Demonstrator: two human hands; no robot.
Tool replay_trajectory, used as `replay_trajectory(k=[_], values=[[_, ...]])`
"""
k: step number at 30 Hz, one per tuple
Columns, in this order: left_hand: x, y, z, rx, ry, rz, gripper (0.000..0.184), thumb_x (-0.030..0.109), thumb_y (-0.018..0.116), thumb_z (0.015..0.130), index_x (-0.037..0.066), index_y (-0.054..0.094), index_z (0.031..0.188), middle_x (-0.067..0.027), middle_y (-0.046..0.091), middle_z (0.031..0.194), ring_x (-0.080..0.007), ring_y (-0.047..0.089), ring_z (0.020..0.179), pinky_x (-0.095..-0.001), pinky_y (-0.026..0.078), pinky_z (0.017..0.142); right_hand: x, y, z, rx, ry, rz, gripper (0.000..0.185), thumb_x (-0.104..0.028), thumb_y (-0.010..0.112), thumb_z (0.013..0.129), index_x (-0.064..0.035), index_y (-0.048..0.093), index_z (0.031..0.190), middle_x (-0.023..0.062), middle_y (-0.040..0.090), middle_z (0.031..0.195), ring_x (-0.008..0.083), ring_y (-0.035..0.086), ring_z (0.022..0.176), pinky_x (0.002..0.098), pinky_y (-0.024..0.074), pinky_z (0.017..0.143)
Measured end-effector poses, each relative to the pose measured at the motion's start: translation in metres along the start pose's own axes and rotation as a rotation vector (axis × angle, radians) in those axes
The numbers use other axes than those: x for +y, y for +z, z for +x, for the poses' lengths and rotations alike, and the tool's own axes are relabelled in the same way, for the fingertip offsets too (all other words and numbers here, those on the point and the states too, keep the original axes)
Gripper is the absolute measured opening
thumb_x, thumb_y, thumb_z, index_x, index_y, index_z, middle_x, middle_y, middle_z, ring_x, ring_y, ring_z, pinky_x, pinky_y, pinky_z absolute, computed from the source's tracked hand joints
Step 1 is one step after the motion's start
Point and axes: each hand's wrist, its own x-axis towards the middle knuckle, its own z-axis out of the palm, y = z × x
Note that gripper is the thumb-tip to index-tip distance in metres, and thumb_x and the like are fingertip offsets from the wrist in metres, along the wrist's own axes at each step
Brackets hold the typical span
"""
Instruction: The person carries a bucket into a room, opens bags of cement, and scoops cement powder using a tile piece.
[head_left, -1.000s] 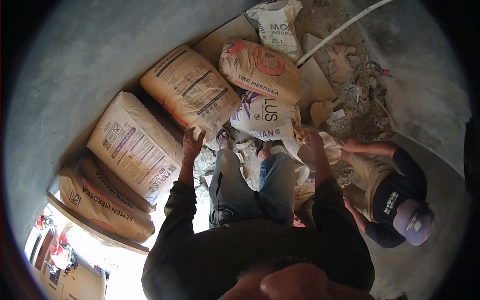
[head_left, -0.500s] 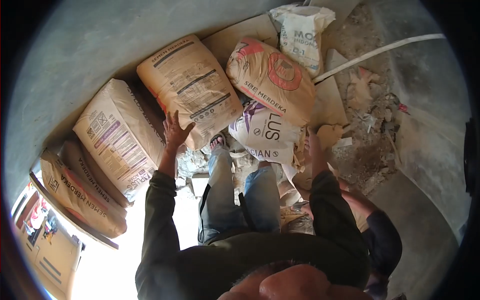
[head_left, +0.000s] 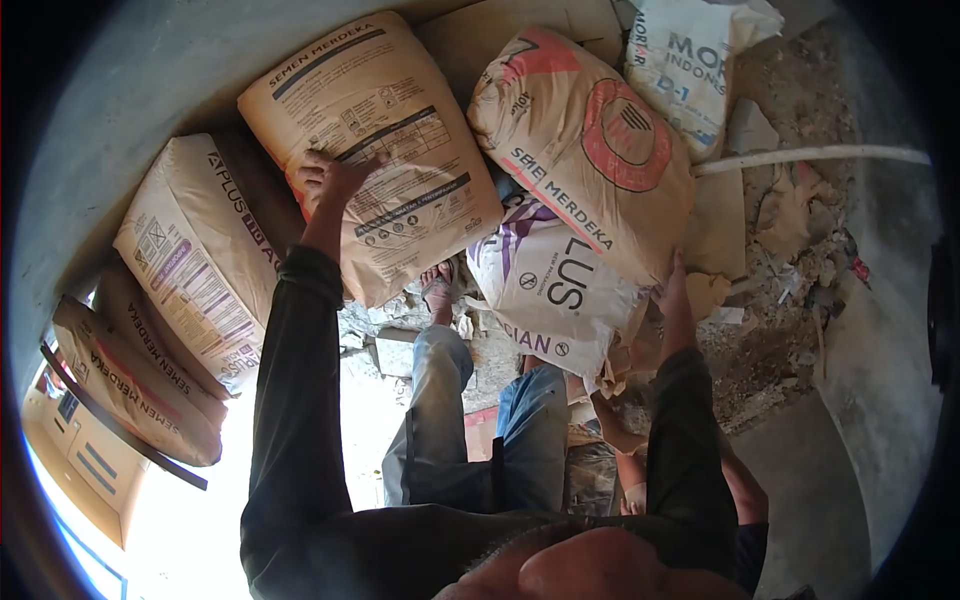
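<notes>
My left hand (head_left: 338, 182) lies with fingers apart on the printed face of a full brown cement bag (head_left: 425, 95). Down at the lower right corner of another brown cement bag (head_left: 560, 110), marked with a red ring, my right hand (head_left: 674, 298) is closed on the edge, its fingers partly hidden. That bag leans on top of a white bag with purple print (head_left: 540, 285), whose paper is torn near my right wrist. To the left of my left hand stands a white and brown A Plus bag (head_left: 195, 260).
Two more brown bags (head_left: 140, 370) lie at the far left by a dark board edge (head_left: 120, 425). A white mortar bag (head_left: 690, 75) stands at the back, with a pale pipe (head_left: 820, 155) beside it. Rubble (head_left: 770, 340) covers the right floor. Another person's arm (head_left: 742, 485) shows beside my right sleeve.
My left hand has moved from in front of the brown bag up onto its face. My view has shifted closer to the bags. My right hand stays by the ringed bag's corner.
</notes>
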Motion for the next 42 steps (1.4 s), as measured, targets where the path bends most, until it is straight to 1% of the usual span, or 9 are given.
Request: replay_trajectory(k=[2,4,7,10,14,16,25,31,42], values=[[-0.001,0.009,0.006,0.015,-0.009,0.0,0.15,0.067,0.075,0.038,0.002,-0.022,0.132,-0.0292,-0.02,0.136,-0.043,-0.013,0.129,-0.0596,0.008,0.1,-0.004,0.004,0.011,-0.058,0.016,-0.013,0.086,-0.065,0.049,0.073,-0.0085,0.028,0.134,0.0118,0.035,0.134,0.0284,0.036,0.121,0.0479,0.0292,0.096],[-0.005,0.013,0.006,0.022,-0.019,0.007,0.151,0.067,0.076,0.037,0.002,-0.024,0.131,-0.0286,-0.023,0.136,-0.0425,-0.015,0.128,-0.0608,0.008,0.099,-0.002,0.012,0.016,-0.192,-0.143,0.13,0.079,-0.062,0.051,0.075,-0.0096,0.034,0.132,0.0089,0.04,0.131,0.0257,0.04,0.118,0.0419,0.0312,0.097],[-0.009,0.015,0.01,-0.001,0.005,-0.066,0.153,0.068,0.076,0.036,0.003,-0.026,0.13,-0.0278,-0.026,0.134,-0.042,-0.02,0.127,-0.0608,0.006,0.099,-0.01,0.025,0.0,-0.276,-0.094,0.224,0.064,-0.057,0.045,0.081,-0.0112,0.041,0.127,0.0085,0.049,0.122,0.029,0.047,0.11,0.0462,0.0363,0.091],[-0.008,0.016,0.008,0.026,0.048,-0.121,0.153,0.067,0.077,0.036,0.003,-0.024,0.131,-0.0285,-0.025,0.135,-0.0432,-0.018,0.128,-0.062,0.005,0.098,-0.008,0.025,0.006,-0.247,-0.101,0.21,0.061,-0.053,0.044,0.084,-0.0097,0.041,0.127,0.0095,0.05,0.12,0.0291,0.049,0.107,0.0447,0.0389,0.089],[0.001,-0.001,-0.005,-0.028,-0.004,-0.087,0.153,0.062,0.079,0.035,0.004,-0.024,0.132,-0.0325,-0.021,0.135,-0.0458,-0.017,0.127,-0.0629,0.004,0.098,-0.006,0.022,0.012,-0.389,-0.118,0.18,0.057,-0.048,0.042,0.086,-0.0067,0.041,0.126,0.0104,0.05,0.12,0.0295,0.05,0.107,0.0451,0.0406,0.09],[0.004,-0.01,-0.01,-0.05,0.03,-0.061,0.153,0.065,0.077,0.035,0.0,-0.023,0.131,-0.036,-0.019,0.134,-0.0468,-0.017,0.127,-0.0637,0.004,0.097,-0.005,0.009,0.038,-0.32,-0.164,0.054,0.058,-0.047,0.04,0.088,-0.0049,0.038,0.128,0.0102,0.046,0.125,0.028,0.046,0.112,0.0405,0.0365,0.095],[0.007,-0.026,-0.017,-0.052,0.019,-0.106,0.148,0.059,0.079,0.039,0.0,-0.019,0.133,-0.0365,-0.016,0.134,-0.05,-0.014,0.126,-0.0659,0.007,0.095,0.01,0.011,-0.001,0.032,-0.185,-0.096,0.059,-0.046,0.041,0.087,-0.0033,0.037,0.128,0.011,0.046,0.125,0.0269,0.046,0.112,0.0392,0.0367,0.094],[0.007,-0.047,-0.021,-0.126,0.027,-0.163,0.138,0.05,0.08,0.044,0.002,-0.011,0.136,-0.0327,-0.014,0.137,-0.0481,-0.01,0.128,-0.0641,0.007,0.096,0.009,0.03,-0.019,0.11,-0.225,-0.192,0.059,-0.045,0.042,0.087,-0.0022,0.037,0.128,0.0115,0.046,0.125,0.0261,0.046,0.111,0.0383,0.0369,0.093],[0.001,-0.04,-0.011,-0.126,0.037,-0.137,0.128,0.056,0.074,0.051,0.003,-0.005,0.137,-0.0321,-0.012,0.138,-0.0488,-0.007,0.128,-0.0653,0.011,0.095,0.001,0.062,-0.063,0.165,-0.299,-0.318,0.06,-0.044,0.043,0.087,-0.0003,0.037,0.128,0.0124,0.045,0.125,0.0248,0.046,0.111,0.0367,0.0371,0.092]])
